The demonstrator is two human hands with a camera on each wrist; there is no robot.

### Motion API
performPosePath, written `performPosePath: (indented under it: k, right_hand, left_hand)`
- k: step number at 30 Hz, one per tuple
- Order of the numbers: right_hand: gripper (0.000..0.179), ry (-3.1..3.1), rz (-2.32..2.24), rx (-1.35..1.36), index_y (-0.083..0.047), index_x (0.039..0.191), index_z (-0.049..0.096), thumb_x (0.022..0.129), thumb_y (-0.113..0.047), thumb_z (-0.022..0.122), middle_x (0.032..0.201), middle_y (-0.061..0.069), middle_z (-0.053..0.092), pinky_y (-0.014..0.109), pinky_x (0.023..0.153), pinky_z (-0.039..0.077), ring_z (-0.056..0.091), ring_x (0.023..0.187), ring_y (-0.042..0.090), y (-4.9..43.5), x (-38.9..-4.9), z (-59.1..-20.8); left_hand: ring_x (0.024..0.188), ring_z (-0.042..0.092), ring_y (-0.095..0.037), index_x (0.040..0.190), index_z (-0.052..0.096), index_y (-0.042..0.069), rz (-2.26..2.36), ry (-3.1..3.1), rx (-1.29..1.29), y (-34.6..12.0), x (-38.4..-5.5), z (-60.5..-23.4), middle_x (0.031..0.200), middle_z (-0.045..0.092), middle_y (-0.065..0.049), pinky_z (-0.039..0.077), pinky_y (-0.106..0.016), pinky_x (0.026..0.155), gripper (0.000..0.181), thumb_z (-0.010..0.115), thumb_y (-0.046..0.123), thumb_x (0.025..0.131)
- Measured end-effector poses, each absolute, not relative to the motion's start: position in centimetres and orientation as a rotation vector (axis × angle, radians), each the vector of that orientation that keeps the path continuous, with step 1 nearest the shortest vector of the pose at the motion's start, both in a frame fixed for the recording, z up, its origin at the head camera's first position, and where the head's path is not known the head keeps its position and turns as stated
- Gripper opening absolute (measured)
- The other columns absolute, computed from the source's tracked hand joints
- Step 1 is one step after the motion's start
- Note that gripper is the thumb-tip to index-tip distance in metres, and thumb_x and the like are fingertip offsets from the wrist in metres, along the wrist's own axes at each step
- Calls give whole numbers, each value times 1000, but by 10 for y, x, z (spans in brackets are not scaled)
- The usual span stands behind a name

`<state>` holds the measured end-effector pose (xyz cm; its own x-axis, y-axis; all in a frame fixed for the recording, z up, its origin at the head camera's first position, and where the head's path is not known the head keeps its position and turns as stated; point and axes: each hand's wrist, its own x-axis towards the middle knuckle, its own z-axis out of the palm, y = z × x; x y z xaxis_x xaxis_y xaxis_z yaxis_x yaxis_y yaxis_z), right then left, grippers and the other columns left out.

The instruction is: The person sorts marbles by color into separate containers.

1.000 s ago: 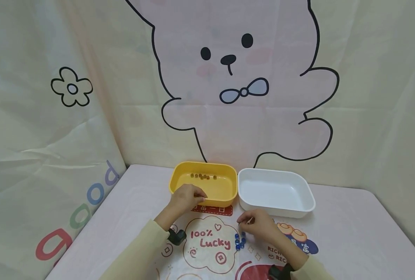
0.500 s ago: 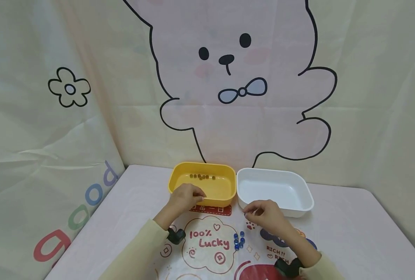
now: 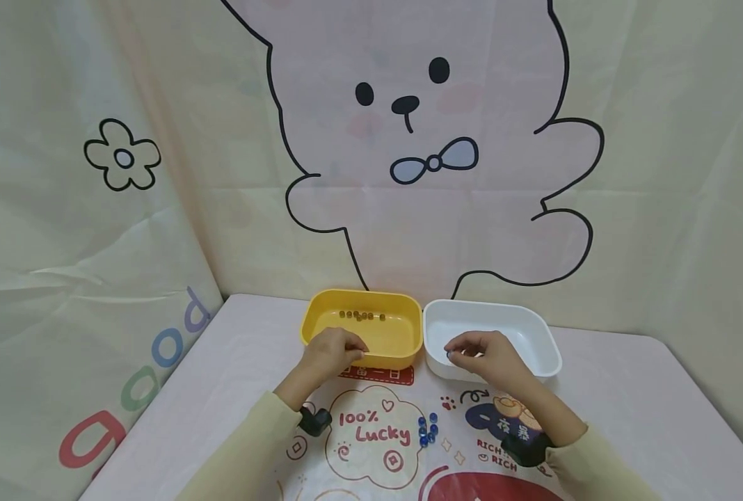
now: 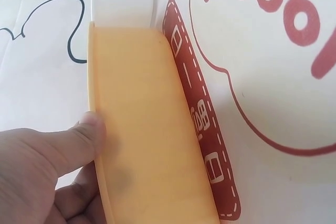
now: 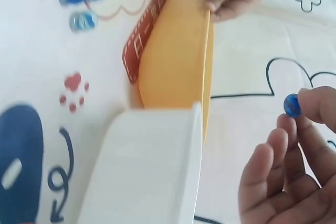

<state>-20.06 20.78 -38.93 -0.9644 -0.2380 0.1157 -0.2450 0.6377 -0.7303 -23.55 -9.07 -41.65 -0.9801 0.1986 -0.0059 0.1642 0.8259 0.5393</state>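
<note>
My left hand (image 3: 332, 355) pinches the near rim of the yellow tray (image 3: 398, 339), thumb on one side and fingers on the other in the left wrist view. Small amber-brown marbles (image 3: 359, 315) lie along the far part of its floor. A blue glass marble (image 5: 292, 105) sits between the thumb and index fingertip of my right hand (image 3: 489, 358). That hand is over the near left part of the white tray (image 3: 534, 358), overlapping its front rim in the head view. Several more blue marbles (image 3: 426, 431) lie in a small cluster on the tablecloth.
The two trays stand side by side near the table's back edge. A printed tablecloth (image 3: 371, 459) covers the table. A patterned curtain (image 3: 659, 243) hangs behind it and to the left.
My right hand has moved away from the marble cluster, forward and right to above the white tray, carrying one blue marble. My left hand has stayed at the yellow tray's rim.
</note>
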Motion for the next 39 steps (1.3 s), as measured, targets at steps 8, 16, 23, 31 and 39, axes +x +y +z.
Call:
performPosePath:
  k: [8, 16, 23, 31, 39]
  right_hand:
    - [26, -2820, 1316, 374, -7, 108, 70, 90, -25, 68, 98, 6, 69, 23, 64, 50, 55, 80, 19, 226, -224, -389]
    - [29, -2826, 1340, 380, -4, 111, 68, 92, -27, 65, 105, 12, 70, 26, 64, 52, 60, 84, 18, 245, -243, -399]
    - [30, -2841, 1347, 383, -5, 112, 68, 92, -28, 64, 107, 14, 69, 27, 65, 52, 59, 86, 18, 253, -258, -406]
    - [28, -2875, 1323, 331, -6, 111, 69, 90, -26, 67, 108, 14, 68, 29, 66, 52, 61, 87, 19, 256, -273, -413]
    - [27, -2888, 1361, 273, -4, 109, 69, 88, -21, 70, 106, 14, 68, 30, 66, 51, 60, 84, 19, 255, -285, -421]
  left_hand:
    - [77, 56, -13, 94, 77, 22, 876, 2937, 296, -93, -237, -419, 90, 70, 7, 48, -24, 66, 11, 72, 27, 86]
    - [78, 57, -13, 95, 77, 21, 878, 2931, 306, -92, -237, -417, 92, 71, 7, 49, -24, 67, 12, 72, 27, 86]
    - [79, 57, -13, 95, 77, 21, 876, 2920, 284, -93, -237, -416, 92, 70, 7, 49, -25, 68, 12, 72, 26, 86]
    - [79, 57, -14, 95, 77, 21, 887, 2909, 278, -93, -238, -416, 93, 70, 6, 50, -25, 69, 12, 72, 26, 86]
    - [78, 57, -13, 94, 77, 21, 871, 2918, 306, -94, -239, -417, 91, 70, 7, 50, -25, 68, 11, 72, 26, 86]
